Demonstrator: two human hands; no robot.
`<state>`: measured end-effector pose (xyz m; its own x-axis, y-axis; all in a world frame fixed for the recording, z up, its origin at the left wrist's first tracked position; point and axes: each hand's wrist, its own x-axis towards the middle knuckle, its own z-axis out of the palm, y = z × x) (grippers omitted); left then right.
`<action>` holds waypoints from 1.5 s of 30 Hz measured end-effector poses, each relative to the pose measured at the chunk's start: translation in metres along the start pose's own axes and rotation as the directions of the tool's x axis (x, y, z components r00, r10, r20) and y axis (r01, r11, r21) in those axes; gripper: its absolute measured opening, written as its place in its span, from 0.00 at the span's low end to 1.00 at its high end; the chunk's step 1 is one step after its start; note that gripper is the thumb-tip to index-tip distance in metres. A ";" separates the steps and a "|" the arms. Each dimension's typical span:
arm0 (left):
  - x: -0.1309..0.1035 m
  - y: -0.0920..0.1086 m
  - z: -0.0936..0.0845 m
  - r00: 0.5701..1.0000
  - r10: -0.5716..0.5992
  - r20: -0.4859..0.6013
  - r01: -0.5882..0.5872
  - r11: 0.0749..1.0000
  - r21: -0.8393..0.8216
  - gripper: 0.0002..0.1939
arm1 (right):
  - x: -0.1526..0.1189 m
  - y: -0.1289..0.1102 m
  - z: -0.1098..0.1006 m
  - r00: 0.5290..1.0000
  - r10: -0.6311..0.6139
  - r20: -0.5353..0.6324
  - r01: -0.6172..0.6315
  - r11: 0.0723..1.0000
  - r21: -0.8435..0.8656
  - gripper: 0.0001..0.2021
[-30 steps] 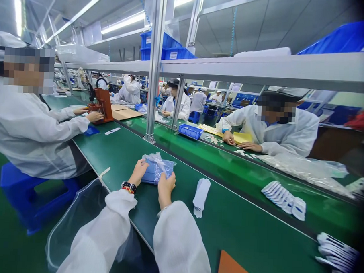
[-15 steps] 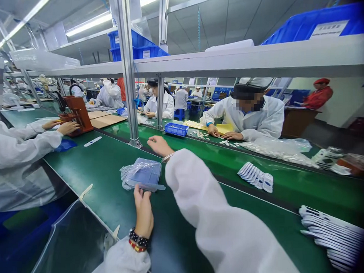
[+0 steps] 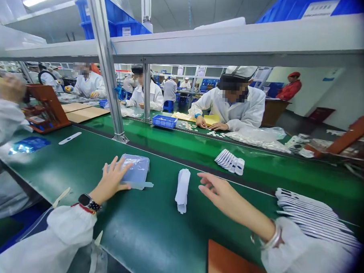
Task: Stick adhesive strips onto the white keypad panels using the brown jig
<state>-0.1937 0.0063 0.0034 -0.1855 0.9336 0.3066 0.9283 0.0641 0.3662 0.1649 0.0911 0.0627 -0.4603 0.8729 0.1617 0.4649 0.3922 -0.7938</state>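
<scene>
My left hand [image 3: 112, 179], fingers spread, lies over the packet [image 3: 140, 171] near the table's [image 3: 153, 236] far edge. My right hand [image 3: 218, 190], loosely open and empty, is just beside the white stack [image 3: 182, 189]; a sideways brush could scatter it across that edge.

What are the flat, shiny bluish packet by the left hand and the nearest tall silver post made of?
The flat bluish packet looks like thin, glossy plastic outside, with white glints; insides unclear. The tall silver post seems smooth metal, maybe aluminium, from its grey sheen and long grooves.
</scene>
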 end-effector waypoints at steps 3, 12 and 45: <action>0.019 -0.010 -0.009 0.992 0.034 0.125 -0.041 0.997 0.058 0.41 | -0.020 0.038 0.021 0.993 0.111 -0.034 -0.102 0.975 0.199 0.20; -0.001 -0.028 0.003 0.998 -0.026 0.054 0.002 0.913 0.407 0.51 | -0.019 0.098 0.072 0.970 0.242 0.009 -0.218 0.857 0.467 0.23; 0.036 0.207 0.074 0.789 -0.255 0.559 0.571 0.639 -0.515 0.15 | -0.023 0.064 0.079 0.980 -0.110 -0.163 0.108 0.994 -0.020 0.41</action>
<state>0.0162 0.0793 0.0251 -0.2027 0.9174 -0.3425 0.3216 0.3928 0.8616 0.1452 0.0731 -0.0384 -0.3788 0.8601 0.3416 0.4277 0.4900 -0.7596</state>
